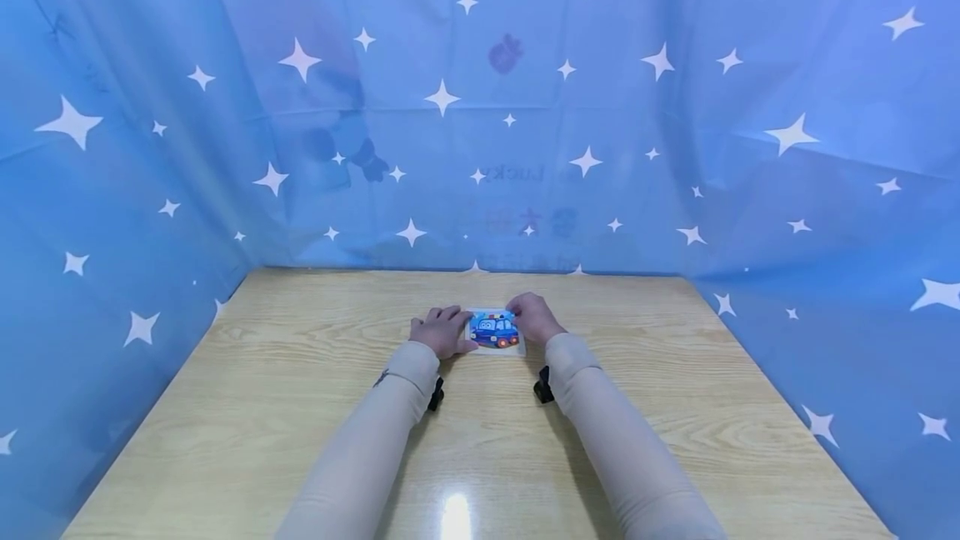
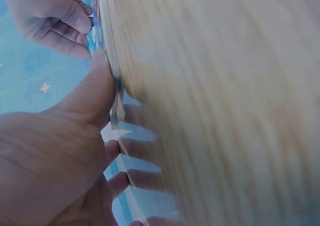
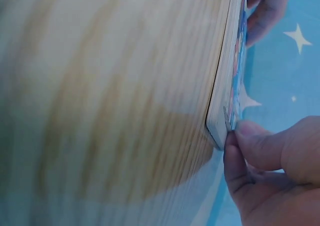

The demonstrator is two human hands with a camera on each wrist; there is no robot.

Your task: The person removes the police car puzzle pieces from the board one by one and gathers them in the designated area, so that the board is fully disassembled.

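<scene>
On the wooden table lies a small picture puzzle board (image 1: pixel 493 332) with a pale border and a blue cartoon police car. My left hand (image 1: pixel 442 332) rests at its left side, fingers spread toward the table. In the left wrist view the left thumb (image 2: pixel 100 73) lies straight along the board's near edge. The right hand (image 1: pixel 534 317) is at the upper right corner. Its thumb (image 3: pixel 257 141) and index finger pinch a thin puzzle piece (image 3: pixel 227 118) at the picture's edge. Most of that piece is hidden by the fingers.
The light wooden table (image 1: pixel 300 407) spreads around both forearms. A blue curtain (image 1: pixel 480 132) with white stars encloses the back and sides. Black wrist mounts show under the left sleeve (image 1: pixel 436 395) and the right sleeve (image 1: pixel 544 386).
</scene>
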